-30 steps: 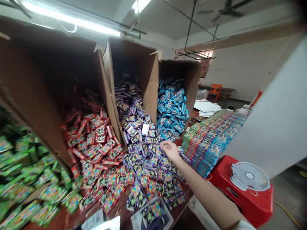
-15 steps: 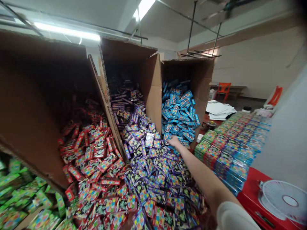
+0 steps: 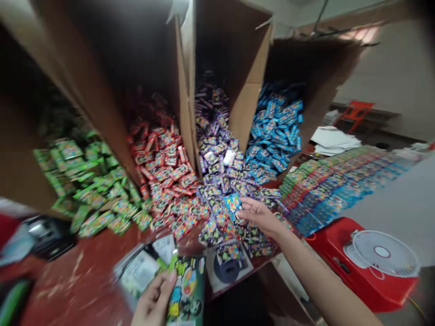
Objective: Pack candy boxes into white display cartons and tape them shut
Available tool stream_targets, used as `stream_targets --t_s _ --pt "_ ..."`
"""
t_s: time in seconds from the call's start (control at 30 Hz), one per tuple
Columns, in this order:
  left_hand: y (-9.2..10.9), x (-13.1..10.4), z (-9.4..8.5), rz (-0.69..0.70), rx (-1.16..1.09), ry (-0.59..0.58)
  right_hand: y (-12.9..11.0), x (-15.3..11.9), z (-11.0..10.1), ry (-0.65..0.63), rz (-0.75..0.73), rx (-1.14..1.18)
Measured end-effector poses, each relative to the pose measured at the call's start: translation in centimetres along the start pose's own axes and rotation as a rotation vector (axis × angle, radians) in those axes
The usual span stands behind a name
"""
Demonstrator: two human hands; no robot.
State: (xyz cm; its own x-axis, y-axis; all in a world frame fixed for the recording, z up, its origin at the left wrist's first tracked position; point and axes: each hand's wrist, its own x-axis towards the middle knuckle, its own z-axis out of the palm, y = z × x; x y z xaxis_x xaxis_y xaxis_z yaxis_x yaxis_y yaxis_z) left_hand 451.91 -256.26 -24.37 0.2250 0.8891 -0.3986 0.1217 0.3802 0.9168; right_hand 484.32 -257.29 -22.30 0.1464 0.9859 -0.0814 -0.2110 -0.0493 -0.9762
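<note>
My right hand (image 3: 256,215) pinches a small blue candy packet (image 3: 233,207) above the purple packets (image 3: 220,181). At the lower middle, my left hand (image 3: 156,296) grips a larger green printed pouch (image 3: 186,290) between thumb and fingers. Beside that hand lie see-through plastic bags (image 3: 137,271), blurred, some with white labels. On the table edge between my hands, a dark round shape (image 3: 227,268) shows under or within a transparent sheet. Blue packets (image 3: 273,136) fill the box at the right.
Cardboard boxes (image 3: 249,104) lie open towards me, spilling red packets (image 3: 166,158) and green packets (image 3: 98,190) onto the red table (image 3: 81,280). On the right stand stacked multicoloured packs (image 3: 326,190) and a white fan (image 3: 382,251) over a red base. A dark device (image 3: 44,235) sits left.
My right hand has drawn back from the blue pile with a blue candy packet. My left hand with the green pouch has come into view. The camera has tilted down and turned left.
</note>
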Motion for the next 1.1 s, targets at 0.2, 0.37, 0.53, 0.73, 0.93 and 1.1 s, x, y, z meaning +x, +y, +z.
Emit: stream_targets --t_s 0.2,0.37,0.53,0.73,0.93,1.1 --pt "-1.6 -3.9 -0.4 0.039 -0.227 0.034 3.7 -2.0 8.8 0.043 0.046 0.139" --pt "-3.2 -6.3 -0.9 0.071 -0.208 0.063 4.3 -3.3 13.0 -0.132 -0.021 0.187" --pt "-3.7 -7.8 -0.7 0.103 -0.198 0.026 4.2 -3.7 14.0 -0.254 -0.169 -0.066" --pt "-4.3 -8.3 -1.0 0.124 -0.249 0.023 4.5 -4.5 14.2 -0.303 -0.195 -0.233" --pt "-4.5 -8.6 -0.8 0.112 -0.311 -0.008 5.1 -5.0 14.3 -0.285 -0.171 -0.337" --pt "-3.9 -9.1 -0.8 0.094 -0.317 -0.01 4.3 -4.2 14.8 -0.336 -0.089 -0.284"
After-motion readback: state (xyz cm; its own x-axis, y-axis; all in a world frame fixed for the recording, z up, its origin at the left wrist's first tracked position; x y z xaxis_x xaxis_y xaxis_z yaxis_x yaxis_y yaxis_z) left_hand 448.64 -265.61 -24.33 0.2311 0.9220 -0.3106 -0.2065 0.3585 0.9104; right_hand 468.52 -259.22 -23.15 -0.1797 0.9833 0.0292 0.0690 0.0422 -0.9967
